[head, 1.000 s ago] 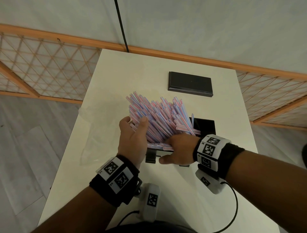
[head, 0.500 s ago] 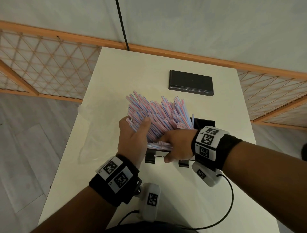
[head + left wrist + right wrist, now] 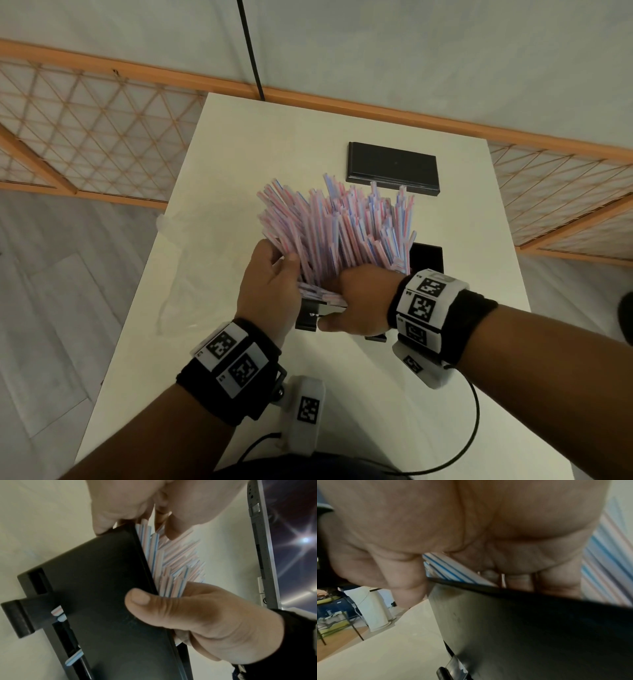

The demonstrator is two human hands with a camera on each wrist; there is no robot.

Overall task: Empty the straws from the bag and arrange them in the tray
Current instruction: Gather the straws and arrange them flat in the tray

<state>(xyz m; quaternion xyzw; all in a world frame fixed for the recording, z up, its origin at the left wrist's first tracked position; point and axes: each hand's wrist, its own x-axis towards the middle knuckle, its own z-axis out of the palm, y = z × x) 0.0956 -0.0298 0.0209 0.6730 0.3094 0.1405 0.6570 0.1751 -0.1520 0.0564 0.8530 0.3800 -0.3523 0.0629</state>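
Both hands were wrapped around one big bunch of straws (image 3: 337,233), standing fanned out above the black tray (image 3: 426,257) near the middle of the worktop (image 3: 239,144). Left hand (image 3: 270,294) gripped the bunch's left side low down, thumb up against the outer straws. Right hand (image 3: 359,301) grasped the near right side at the base, fingers curled in, thumb pointing left along the tray's front edge. In the left wrist view the right hand's thumb (image 3: 142,599) lay over the tray's rim with straws pinched behind it. Lower ends of the straws seemed to sit inside the tray; the tops splayed towards the far side, uneven heights.

The empty clear bag (image 3: 191,274) lay flat on the worktop to the left, apart from the tray, so emptying looked done and arranging was the step in hand. A flat black lid-like piece (image 3: 393,168) sat beyond the tray, near the far edge.

Handling, as judged: straws are very light, thin, smooth-walled and slick against each other, so a loose bunch slides and fans easily. Each one is stiff along its length but kinks if squeezed hard. Best hold is a soft two-hand cuff low on the bunch, near the tray rim, then ease them down flat. Gripping near the tops would probably let the bases skid out. A couple of straw ends (image 3: 59,613) poked through a slot in the tray's side, so strays could snag or drop out. The tray looked light too and might shift if pushed.
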